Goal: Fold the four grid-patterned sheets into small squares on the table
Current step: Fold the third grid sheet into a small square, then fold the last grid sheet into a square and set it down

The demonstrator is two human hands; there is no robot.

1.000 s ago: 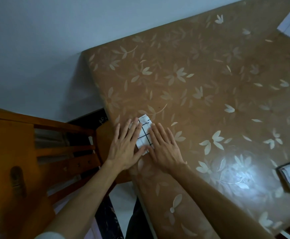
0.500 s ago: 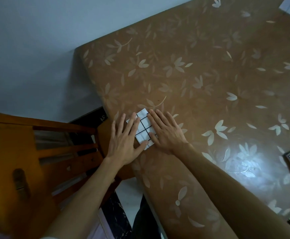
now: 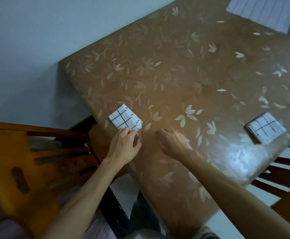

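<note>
Our left fingers are curled and pinch the near edge of a folded square. It is a white sheet with black grid lines, and it lies flat on the desk, just past these fingers and close to the desk's left edge. Our right fingers are loosely curled and hold nothing. They rest on the bare desk beside the left fingers, a little apart from them and not touching the square.

A second folded square lies well off to the right of our right fingers, near the desk's right edge. Far past our fingers, at the far right corner, a pale lined sheet lies flat, and the picture cuts part of it off.

The desk is brown with pale flowers and leaves, and a bright shine sits on it to the right of our right arm. A wooden chair stands to the left of our left fingers, right up against the desk. A dark chair shows beyond the desk's right edge. Nothing lies on the desk between our fingers and either square.
</note>
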